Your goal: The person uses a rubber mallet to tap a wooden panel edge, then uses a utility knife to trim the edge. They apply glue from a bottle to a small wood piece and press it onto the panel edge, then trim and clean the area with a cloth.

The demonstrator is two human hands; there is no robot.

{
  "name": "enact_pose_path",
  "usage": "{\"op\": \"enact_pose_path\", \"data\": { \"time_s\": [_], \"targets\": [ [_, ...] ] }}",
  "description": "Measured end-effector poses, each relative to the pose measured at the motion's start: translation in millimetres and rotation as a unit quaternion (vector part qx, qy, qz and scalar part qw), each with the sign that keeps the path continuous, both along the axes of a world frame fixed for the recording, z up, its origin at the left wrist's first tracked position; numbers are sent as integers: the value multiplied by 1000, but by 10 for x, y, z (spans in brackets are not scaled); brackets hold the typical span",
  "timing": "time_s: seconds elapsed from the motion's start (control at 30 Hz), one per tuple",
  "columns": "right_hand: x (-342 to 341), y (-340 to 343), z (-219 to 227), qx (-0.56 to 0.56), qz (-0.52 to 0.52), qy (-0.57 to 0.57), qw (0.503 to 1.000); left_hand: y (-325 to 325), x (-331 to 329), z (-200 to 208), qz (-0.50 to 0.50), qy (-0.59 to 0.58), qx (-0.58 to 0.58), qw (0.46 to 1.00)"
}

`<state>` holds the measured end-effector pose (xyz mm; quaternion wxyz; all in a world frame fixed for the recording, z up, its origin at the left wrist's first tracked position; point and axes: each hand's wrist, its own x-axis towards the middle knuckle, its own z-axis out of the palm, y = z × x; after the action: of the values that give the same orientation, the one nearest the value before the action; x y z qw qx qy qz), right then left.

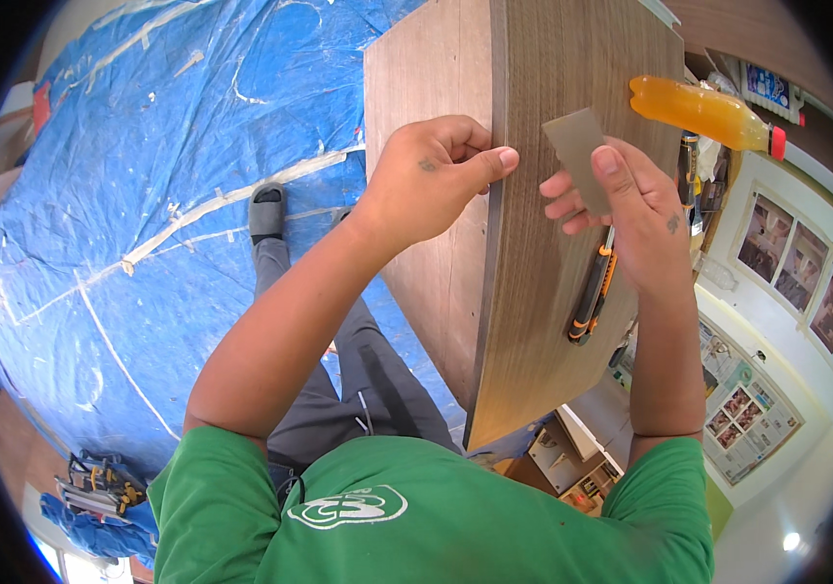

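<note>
My right hand (630,200) grips a thin, flat, grey-brown rectangular piece (577,141) between thumb and fingers, above the wooden top of a cabinet (543,88). My left hand (436,175) is closed in a pinch at the cabinet's long edge, thumb against the curled fingers. Whatever it may hold is hidden or too small to see. Just below my right hand, orange-and-black handled tools (592,297), which look like screwdrivers, lie on the wood. Further along rests a clear plastic bottle (699,112) of orange liquid with a red cap.
A blue plastic sheet (144,175) with pale tape strips covers the floor on the left, where my feet stand. Tools (100,487) lie at the lower left. Beyond the cabinet, at right, are a wall with pictures (786,243) and an open box of small items (572,457).
</note>
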<state>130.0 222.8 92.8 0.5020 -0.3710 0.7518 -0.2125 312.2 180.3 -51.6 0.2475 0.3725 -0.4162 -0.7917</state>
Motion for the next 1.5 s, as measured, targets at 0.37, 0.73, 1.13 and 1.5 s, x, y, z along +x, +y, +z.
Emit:
{"op": "enact_pose_path", "data": {
  "time_s": [0.37, 0.73, 1.13, 1.5],
  "targets": [
    [-46, -34, 37, -112, 229, 119, 960, 75, 71, 51, -12, -46, -28, 998],
    [-152, -283, -48, -214, 438, 251, 837, 136, 61, 30, 9, -12, -21, 1000],
    [-178, -96, -194, -212, 401, 241, 858, 246, 164, -198, 11, 73, 53, 996],
    [-126, 8, -255, -214, 391, 247, 861, 789, 888, -1202, 4, -73, 118, 990]
  ]
}}
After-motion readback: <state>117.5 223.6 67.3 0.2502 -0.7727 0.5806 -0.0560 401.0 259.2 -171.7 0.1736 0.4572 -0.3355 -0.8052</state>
